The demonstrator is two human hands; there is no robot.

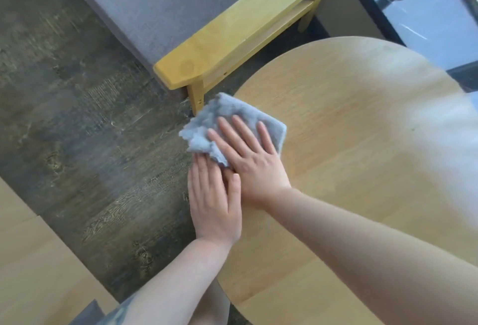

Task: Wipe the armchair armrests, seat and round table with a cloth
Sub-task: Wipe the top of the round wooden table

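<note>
Dark wood-plank floor [85, 130] at left, round table [349, 169] at right. Left hand [214, 203] flat at table edge, fingertips under grey cloth [232, 122]. Right hand [248, 154] pressing cloth, fingers straight, spread. Cloth overhanging edge at centre: likely to slip floorward. Wooden armrest [240, 29] beyond, upper centre.

Home sitting room. Wooden armchair [240, 32] with grey seat cushion [155, 3], round wooden counter [362, 143] beside it. Dark wood-plank floor [77, 117].

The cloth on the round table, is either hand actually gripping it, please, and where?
Neither grips it: the right hand presses flat on the cloth, and the left hand's fingertips lie under its near edge.
</note>
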